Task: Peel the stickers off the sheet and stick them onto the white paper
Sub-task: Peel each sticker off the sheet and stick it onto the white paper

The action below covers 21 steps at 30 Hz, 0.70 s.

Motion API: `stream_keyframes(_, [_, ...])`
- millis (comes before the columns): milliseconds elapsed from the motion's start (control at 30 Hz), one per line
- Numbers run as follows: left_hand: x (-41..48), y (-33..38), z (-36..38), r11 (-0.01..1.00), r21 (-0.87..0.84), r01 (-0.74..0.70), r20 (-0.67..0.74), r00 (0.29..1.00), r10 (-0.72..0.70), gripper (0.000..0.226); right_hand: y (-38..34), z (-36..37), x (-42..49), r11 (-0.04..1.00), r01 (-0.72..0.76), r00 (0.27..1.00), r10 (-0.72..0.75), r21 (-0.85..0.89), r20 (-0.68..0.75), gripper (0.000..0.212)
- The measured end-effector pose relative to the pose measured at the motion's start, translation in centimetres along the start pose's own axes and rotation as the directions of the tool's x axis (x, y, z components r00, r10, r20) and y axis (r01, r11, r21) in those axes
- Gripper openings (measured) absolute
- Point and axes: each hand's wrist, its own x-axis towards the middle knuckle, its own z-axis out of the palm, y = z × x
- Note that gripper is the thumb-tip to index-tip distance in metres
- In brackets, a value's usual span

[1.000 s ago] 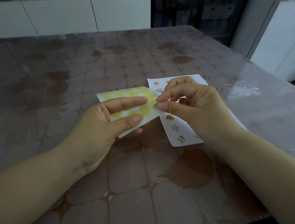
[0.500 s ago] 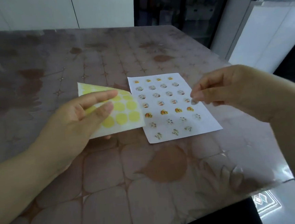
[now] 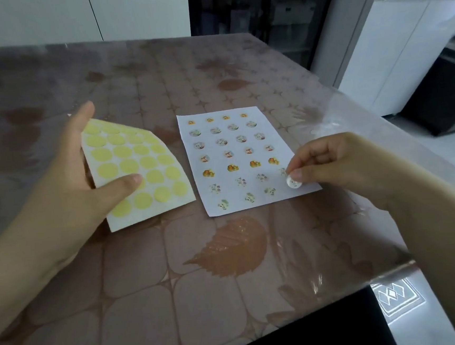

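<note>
My left hand (image 3: 67,183) holds the sticker sheet (image 3: 149,176) by its left edge, thumb on top; the sheet shows rows of empty yellow circles and curls up slightly off the table. To its right the white paper (image 3: 253,195) lies flat, covered with rows of small round picture stickers. My right hand (image 3: 338,165) pinches one small round white sticker (image 3: 293,181) between thumb and forefinger, just over the paper's lower right corner. Whether the sticker touches the paper I cannot tell.
The table (image 3: 177,300) has a glossy brown leaf-patterned cover. Its right edge runs diagonally past my right arm, and its near right corner ends above a dark gap. White cabinets stand behind the table, and a dark doorway (image 3: 262,18) lies at the far right.
My right hand pulled away from the sticker sheet with one sticker and carried it right and down to the paper's lower right corner. My left hand moved the sheet left, uncovering the paper.
</note>
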Motion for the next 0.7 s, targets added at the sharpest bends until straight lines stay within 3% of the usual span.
stream_keyframes(133, [-0.1, 0.0, -0.2, 0.996, 0.094, -0.006, 0.040, 0.999, 0.002, 0.105, 0.0, 0.0, 0.0, 0.999, -0.008, 0.999, 0.009, -0.041, 0.037, 0.012])
stream_keyframes(367, [0.0, 0.2, -0.6, 0.985, 0.172, 0.024, 0.076, 0.996, -0.038, 0.101, 0.1, 0.2, 0.4, 0.990, 0.010, 1.000, -0.007, -0.142, 0.024, 0.019])
stream_keyframes(533, [0.1, 0.3, -0.8, 0.906, 0.420, -0.050, 0.024, 0.999, 0.043, 0.121, 0.2, 0.0, 0.7, 0.968, -0.002, 1.000, -0.005, -0.251, -0.029, 0.029])
stream_keyframes(700, [-0.1, 0.5, -0.4, 0.881, 0.447, -0.154, 0.121, 0.986, 0.111, 0.103, 0.4, -0.4, 1.0, 0.954, -0.011, 0.996, -0.017, -0.301, -0.088, 0.033])
